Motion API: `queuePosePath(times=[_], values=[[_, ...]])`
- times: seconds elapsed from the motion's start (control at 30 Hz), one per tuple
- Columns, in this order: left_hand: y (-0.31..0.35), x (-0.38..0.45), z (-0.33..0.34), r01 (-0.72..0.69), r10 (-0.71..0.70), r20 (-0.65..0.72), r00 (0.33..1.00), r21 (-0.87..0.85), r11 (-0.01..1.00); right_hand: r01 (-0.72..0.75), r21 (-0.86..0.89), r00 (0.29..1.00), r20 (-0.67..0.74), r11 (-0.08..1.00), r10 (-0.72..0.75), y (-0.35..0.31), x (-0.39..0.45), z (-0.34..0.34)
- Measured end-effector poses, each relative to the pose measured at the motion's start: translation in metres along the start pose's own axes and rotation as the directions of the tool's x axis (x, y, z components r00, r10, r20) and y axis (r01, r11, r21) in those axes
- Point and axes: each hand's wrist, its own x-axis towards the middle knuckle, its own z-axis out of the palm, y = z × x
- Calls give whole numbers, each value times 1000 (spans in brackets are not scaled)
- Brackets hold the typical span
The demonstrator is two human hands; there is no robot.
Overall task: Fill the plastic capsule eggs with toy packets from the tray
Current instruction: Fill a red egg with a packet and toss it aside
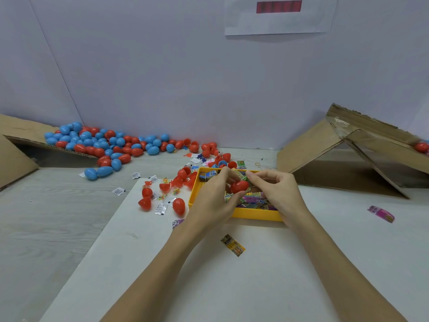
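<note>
A: Over the yellow tray, two hands at work. Left hand has its fingers curled round a red capsule half, held just above the toy packets heaped in the tray. Right hand pinches thumb to forefinger at the half's rim; looks like a green packet between them, tho it's mostly hidden.

B: How'll it handle?

A: Prob. light, thin hard plastic, smooth & rounded, so apt to slip or roll. Best cupped round the belly, open end up. Packets look flat, crinkly, weightless; pinch by an edge & fold in.

B: Surface, room?

A: White sheet on a pale wood-grain table. More red halves & small sachets lie just left of the tray; a stray yellow packet near the wrists, a pink packet well apart at right. Red & blue eggs spill from a cardboard flap at far left; another cardboard box stands at right. Plain wall behind.
</note>
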Motion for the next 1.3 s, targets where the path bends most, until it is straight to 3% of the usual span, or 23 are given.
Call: queuePosePath(times=[0.37,0.53,0.73,0.87,1.3], values=[[0,1,-2,107,-135,-168,977,-161,981,21,-16,1000,-23,1000,-21,-3,-4,5],[3,2,-4,103,-153,-152,977,-294,950,59,-73,998,28,996,-57,-4,-6,6],[4,4,-3,123,-186,-138,973,-373,920,59,5,988,140,998,-59,-8,-7,3],[1,5,-3,178,-262,-93,961,-517,837,54,55,989,137,997,-61,-8,-6,1],[-3,6,-3,149,-208,-75,975,-471,869,72,48,992,102,996,-77,-8,-7,3]])
